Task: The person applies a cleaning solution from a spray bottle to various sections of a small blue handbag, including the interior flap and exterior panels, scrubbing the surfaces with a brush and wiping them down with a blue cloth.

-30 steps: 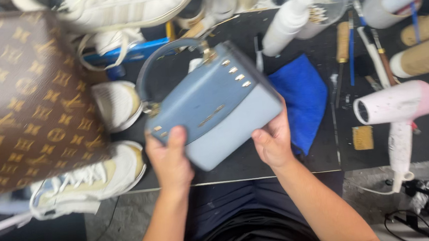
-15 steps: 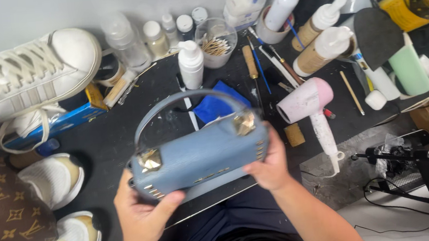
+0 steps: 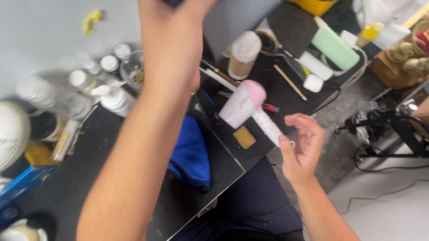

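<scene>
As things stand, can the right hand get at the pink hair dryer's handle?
Probably yes. The right hand is open, fingers curled right beside the hair dryer handle end at the black table edge, and nothing lies between them.

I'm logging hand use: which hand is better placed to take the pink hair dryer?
Right. The right hand is open beside the pink hair dryer handle; the left hand is raised high, gripping something dark.

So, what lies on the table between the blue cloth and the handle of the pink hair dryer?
In the head view, a small tan block lies on the black table between the blue cloth and the hair dryer.
</scene>
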